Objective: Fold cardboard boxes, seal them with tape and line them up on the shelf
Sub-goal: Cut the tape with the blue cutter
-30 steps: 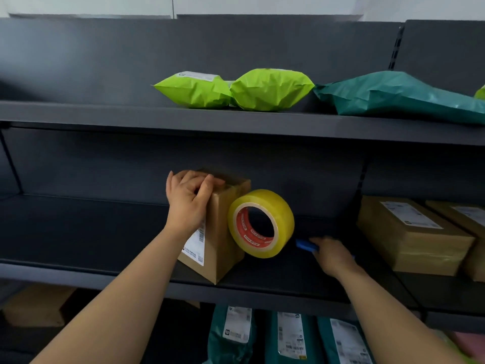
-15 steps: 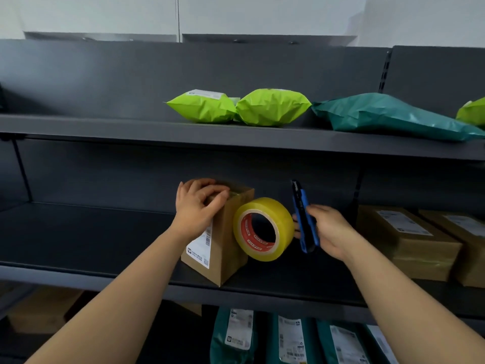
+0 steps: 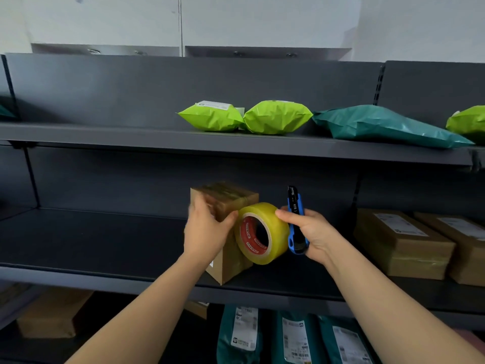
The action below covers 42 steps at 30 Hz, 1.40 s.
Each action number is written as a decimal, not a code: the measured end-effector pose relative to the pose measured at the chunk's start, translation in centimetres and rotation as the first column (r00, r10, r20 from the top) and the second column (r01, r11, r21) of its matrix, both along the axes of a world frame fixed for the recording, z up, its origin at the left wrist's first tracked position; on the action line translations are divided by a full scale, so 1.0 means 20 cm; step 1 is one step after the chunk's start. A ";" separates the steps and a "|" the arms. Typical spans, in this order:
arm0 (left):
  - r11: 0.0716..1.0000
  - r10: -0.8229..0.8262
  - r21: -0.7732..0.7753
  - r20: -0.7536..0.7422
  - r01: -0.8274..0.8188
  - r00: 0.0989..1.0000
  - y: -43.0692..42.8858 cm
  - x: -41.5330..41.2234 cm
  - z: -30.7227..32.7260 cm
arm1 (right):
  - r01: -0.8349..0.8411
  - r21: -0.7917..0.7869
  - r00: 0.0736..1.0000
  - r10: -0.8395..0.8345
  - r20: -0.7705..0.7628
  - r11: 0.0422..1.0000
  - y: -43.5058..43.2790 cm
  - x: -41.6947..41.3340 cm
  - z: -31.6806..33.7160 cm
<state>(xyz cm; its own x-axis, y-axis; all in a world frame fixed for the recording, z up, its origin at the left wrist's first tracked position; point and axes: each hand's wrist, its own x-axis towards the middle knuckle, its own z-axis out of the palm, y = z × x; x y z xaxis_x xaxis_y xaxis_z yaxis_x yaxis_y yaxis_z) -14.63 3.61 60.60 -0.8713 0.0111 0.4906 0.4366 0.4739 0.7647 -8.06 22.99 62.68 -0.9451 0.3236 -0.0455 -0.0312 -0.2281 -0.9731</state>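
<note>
Fingers (image 3: 203, 210) of left hand (image 3: 207, 232) around box (image 3: 231, 195); of right hand (image 3: 315, 232) around blue cutter (image 3: 295, 203).

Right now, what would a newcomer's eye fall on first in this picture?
The yellow tape roll stands out most, on edge against a small box on the middle shelf. The left hand grips the box, and the right hand holds a blue knife upright beside the roll, with its thumb touching it. On the upper shelf lie bright lime bags.
</note>
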 end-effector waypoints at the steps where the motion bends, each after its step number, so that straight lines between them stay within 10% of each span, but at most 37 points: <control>1: 0.997 -0.061 0.060 0.080 0.057 0.995 0.01 0.03 0.00 | 0.005 -0.008 1.000 -0.005 -0.002 1.000 -0.02 0.00 0.00; 8: 0.892 -0.388 0.387 0.395 0.233 0.833 0.08 0.13 0.05 | 0.023 0.036 1.000 -0.022 -0.010 0.999 -0.10 0.02 -0.02; 18: 0.784 -0.506 0.594 0.446 0.179 0.738 0.09 0.16 0.12 | -0.073 0.153 0.997 0.073 0.010 0.986 0.02 0.06 0.12; 23: 0.758 -0.519 0.630 0.427 0.169 0.740 0.05 0.15 0.11 | -0.050 0.882 0.998 0.049 0.031 0.468 0.13 0.04 0.21; 28: 0.748 -0.536 0.640 0.425 0.177 0.729 0.02 0.15 0.10 | 0.043 0.994 0.999 -0.004 -0.043 -0.105 0.15 -0.02 0.27; 42: 0.735 -0.532 0.659 0.415 0.159 0.738 0.02 0.11 0.10 | 0.055 0.851 0.998 0.037 -0.042 -0.523 0.02 -0.15 0.32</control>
<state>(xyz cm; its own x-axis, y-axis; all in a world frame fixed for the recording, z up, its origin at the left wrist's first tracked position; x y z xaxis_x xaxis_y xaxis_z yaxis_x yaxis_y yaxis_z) -12.47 3.98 62.68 -0.9630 0.2655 -0.0463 -0.1035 -0.2059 0.9731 -11.05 23.41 69.03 -0.9261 -0.1652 0.3390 -0.0529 0.9470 0.3170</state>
